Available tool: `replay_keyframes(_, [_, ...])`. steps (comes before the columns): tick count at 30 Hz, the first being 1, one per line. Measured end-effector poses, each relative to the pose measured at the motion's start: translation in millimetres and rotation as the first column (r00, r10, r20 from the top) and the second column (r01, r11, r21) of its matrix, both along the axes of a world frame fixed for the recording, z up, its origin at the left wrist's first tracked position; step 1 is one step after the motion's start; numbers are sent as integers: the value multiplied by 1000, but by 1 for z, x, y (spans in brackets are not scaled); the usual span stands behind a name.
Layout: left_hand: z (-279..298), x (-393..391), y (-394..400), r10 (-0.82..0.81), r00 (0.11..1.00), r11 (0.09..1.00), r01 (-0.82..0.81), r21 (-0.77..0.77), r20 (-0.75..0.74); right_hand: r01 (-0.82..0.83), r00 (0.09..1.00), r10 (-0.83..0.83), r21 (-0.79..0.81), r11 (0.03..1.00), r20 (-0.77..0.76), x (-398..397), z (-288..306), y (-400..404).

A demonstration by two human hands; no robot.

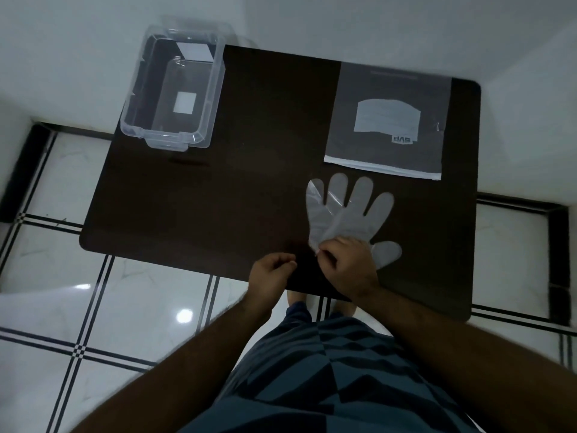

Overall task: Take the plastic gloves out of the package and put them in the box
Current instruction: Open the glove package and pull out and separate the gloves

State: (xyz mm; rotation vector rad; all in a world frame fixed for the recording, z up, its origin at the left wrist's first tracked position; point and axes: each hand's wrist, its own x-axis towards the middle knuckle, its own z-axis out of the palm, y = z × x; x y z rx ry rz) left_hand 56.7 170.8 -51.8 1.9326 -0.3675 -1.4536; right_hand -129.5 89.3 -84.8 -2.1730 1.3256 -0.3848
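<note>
Fingers of the right hand (pixel 349 265) pinch the cuff of the gloves (pixel 346 214), which lie flat on the table (pixel 218 198) with their fingers spread away from the person (at least two thin layers overlap, one skewed left). The left hand (pixel 273 271) is loosely curled just beside the right, at the table's near edge, holding nothing that shows. Beyond the gloves lies the package (pixel 387 120), a flat clear bag with a white strip along its near edge and a pale label printed "SVP", read upside down. Well apart, at the far left corner, stands the box (pixel 175 89), clear plastic, bearing a white sticker on its bottom. The table is dark brown with rounded corners; the floor (pixel 125 307) is glossy white tile with black lines, and white walls (pixel 312 20) rise behind.
</note>
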Motion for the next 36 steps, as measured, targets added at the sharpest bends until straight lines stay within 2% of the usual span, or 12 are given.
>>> replay_keyframes(2, [0, -9, -10, 20, 996, 1000, -19, 16, -91, 14, 999, -16, 37, 999, 29, -2, 2, 0])
replay_keyframes(6, [3, -24, -32, 166, 946, 986, -156, 58, -277, -19, 995, 12, 70, 997, 98, -4, 13, 0])
replay_keyframes(12, [2, -36, -46, 277, 918, 960, -257, 108, -285, 8, 987, -25, 105, 994, 157, -4, 20, 5])
replay_keyframes(20, [2, -39, -42, 225, 955, 974, -214, 77, -193, 127, 976, -159, 200, 971, 152, -4, 20, 13])
replay_keyframes(26, [-5, -28, -34, 118, 993, 992, -119, 46, 12, 272, 923, -335, 294, 916, 189, -9, 23, 10])
replay_keyframes(28, [-7, -24, -31, -3, 988, 1000, 2, 10, 151, 299, 907, -373, 324, 898, 197, -12, 26, 9])
replay_keyframes(29, [-5, -22, -29, -126, 950, 991, 135, -14, 286, 308, 900, -388, 339, 889, 199, -14, 27, 8])
replay_keyframes(30, [-1, -22, -26, -257, 855, 954, 299, -23, 451, 313, 897, -395, 348, 884, 196, -16, 27, 8])
replay_keyframes(32, [4, -23, -21, -381, 529, 783, 620, -39, 758, 317, 900, -395, 346, 883, 183, -19, 30, 9])
replay_keyframes(33, [5, -23, -20, -387, 370, 665, 747, -23, 845, 321, 901, -395, 338, 885, 181, -20, 31, 9])
replay_keyframes(34, [6, -23, -20, -395, 252, 554, 833, 10, 883, 327, 899, -400, 333, 885, 179, -20, 32, 8])
replay_keyframes(36, [-3, -23, -22, -457, 114, 410, 907, 95, 882, 349, 892, -419, 334, 876, 167, -22, 36, 7])
